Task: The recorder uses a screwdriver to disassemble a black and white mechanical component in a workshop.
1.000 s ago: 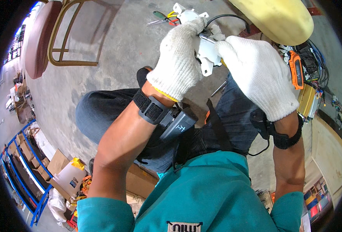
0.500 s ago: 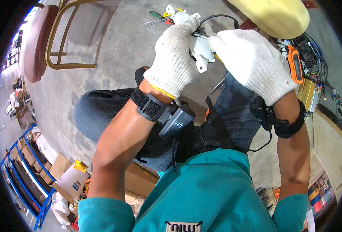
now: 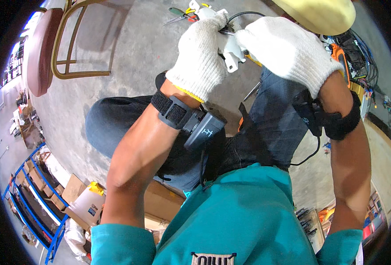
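Both my hands wear white knitted gloves and meet at the top middle. My left hand (image 3: 199,62) is closed around a white part with flat holed tabs (image 3: 233,57), seen between the hands and above the left fingers. My right hand (image 3: 288,51) is closed at the part's right side, its fingertips pointing left. A short, thin metal shaft (image 3: 230,32) shows between the two sets of fingers; the right fingers hide its end. Behind them a black cable (image 3: 246,13) arcs from the part toward the right glove.
Hand tools with green, red and yellow handles (image 3: 184,15) lie on the concrete floor beyond my left hand. A thin metal rod (image 3: 252,91) is beside my thigh. Chairs (image 3: 49,53) stand left, a yellow rounded object (image 3: 323,15) top right. Tangled cables (image 3: 365,57) and an orange-cased device (image 3: 339,54) lie right.
My right hand has moved slightly up, its wrist and forearm swinging outward to the right. My left hand stays almost in place around the white part.
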Demonstrator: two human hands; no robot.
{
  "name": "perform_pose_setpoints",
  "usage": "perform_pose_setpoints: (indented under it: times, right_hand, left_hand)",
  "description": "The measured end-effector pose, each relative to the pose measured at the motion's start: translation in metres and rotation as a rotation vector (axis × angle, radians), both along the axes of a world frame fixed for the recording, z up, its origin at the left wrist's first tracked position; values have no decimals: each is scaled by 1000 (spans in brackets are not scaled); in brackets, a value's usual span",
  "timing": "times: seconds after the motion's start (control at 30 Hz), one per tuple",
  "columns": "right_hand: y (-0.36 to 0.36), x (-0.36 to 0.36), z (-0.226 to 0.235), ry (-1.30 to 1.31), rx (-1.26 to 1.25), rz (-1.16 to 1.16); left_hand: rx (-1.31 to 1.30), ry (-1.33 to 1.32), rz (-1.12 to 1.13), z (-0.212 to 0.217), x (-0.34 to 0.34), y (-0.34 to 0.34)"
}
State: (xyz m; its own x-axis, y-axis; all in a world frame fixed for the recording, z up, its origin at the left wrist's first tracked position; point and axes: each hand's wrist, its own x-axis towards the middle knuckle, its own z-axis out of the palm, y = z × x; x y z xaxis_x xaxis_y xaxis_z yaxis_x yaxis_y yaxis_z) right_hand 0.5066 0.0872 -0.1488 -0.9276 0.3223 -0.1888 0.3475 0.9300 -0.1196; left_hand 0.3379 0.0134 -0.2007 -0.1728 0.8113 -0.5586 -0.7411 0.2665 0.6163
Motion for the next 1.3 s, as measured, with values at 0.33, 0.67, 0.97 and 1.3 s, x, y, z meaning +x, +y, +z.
perform_pose_setpoints:
  times: [0.33,0.67,0.97,1.3]
  right_hand:
    - [-1,31,-8,306,19,39]
    - [0,25,13,291,-346,-368]
    - [-6,29,13,291,-285,-273]
    - [-9,25,23,239,-414,-394]
  left_hand:
    - [132,-154,-96,4,-8,3]
    - [156,0,-340,10,-29,0]
    - [133,154,-366,11,-20,-3]
    - [82,-40,-295,20,-15,-3]
